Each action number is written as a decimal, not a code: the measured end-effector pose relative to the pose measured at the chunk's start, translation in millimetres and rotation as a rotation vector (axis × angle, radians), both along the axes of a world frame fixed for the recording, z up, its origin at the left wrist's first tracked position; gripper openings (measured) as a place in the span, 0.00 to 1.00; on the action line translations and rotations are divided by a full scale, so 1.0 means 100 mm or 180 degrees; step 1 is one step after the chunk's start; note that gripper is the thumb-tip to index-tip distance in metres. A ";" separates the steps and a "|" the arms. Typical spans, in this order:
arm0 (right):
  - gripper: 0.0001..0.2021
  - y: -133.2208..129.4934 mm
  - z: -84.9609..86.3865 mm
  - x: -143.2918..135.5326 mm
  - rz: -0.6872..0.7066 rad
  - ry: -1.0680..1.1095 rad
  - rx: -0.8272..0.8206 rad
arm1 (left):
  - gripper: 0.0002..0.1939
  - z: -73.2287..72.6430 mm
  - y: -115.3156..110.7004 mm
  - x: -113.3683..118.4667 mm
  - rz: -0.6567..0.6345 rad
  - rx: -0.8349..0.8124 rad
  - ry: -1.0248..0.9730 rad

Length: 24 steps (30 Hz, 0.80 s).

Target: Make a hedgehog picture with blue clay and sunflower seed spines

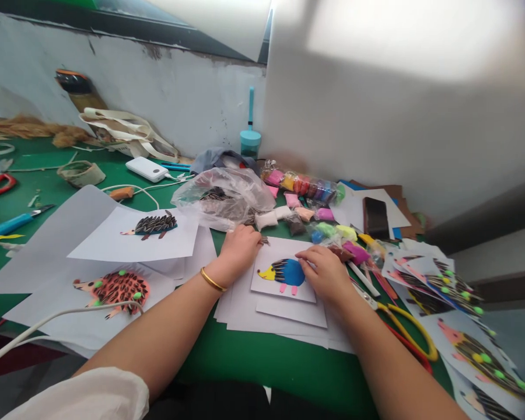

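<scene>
A hedgehog picture (294, 272) with a blue clay body, yellow face and pink feet lies on a small white card in front of me. Dark sunflower seeds (280, 271) stand in rows on its body behind the face. My left hand (240, 248) is curled at the card's upper left corner, with a few seeds showing at its fingertips. On the right, my right hand (326, 269) has its fingers bent together at the edge of the blue body; whatever they pinch is hidden. White sheets (240, 315) lie under the card.
Behind the hands is a clear plastic bag (231, 198) of seeds, beside several packets of coloured clay (326, 214). Yellow-handled scissors (409, 332) lie right of my forearm. Finished hedgehog pictures (476, 350) pile up at right; others lie left. A white cable (70, 312) crosses the left papers.
</scene>
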State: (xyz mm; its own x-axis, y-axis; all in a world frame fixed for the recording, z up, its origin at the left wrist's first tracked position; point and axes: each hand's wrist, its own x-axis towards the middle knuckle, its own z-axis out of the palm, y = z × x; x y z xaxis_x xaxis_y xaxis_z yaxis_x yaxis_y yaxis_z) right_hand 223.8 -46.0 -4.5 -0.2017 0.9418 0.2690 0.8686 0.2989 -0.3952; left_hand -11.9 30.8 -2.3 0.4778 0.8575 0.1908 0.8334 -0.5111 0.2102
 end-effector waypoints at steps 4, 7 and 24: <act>0.11 0.01 0.00 -0.01 0.0030 0.0040 0.0057 | 0.09 0.00 0.00 0.03 0.0081 0.0029 0.0024; 0.11 0.01 0.00 -0.02 0.0029 0.0060 0.0088 | 0.08 -0.02 0.00 0.04 0.0095 0.0068 0.0063; 0.09 -0.13 0.21 -0.22 0.0236 0.1283 0.0206 | 0.12 0.05 -0.33 0.26 -0.0659 -0.1982 -0.3247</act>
State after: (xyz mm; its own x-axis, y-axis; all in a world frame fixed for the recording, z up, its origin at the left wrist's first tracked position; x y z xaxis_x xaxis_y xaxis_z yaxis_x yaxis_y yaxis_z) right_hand 201.9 -59.2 16.9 -0.1348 0.9072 0.3985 0.6233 0.3903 -0.6776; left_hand 13.9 -2.6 2.6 0.4873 0.8617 0.1416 0.0559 -0.1926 0.9797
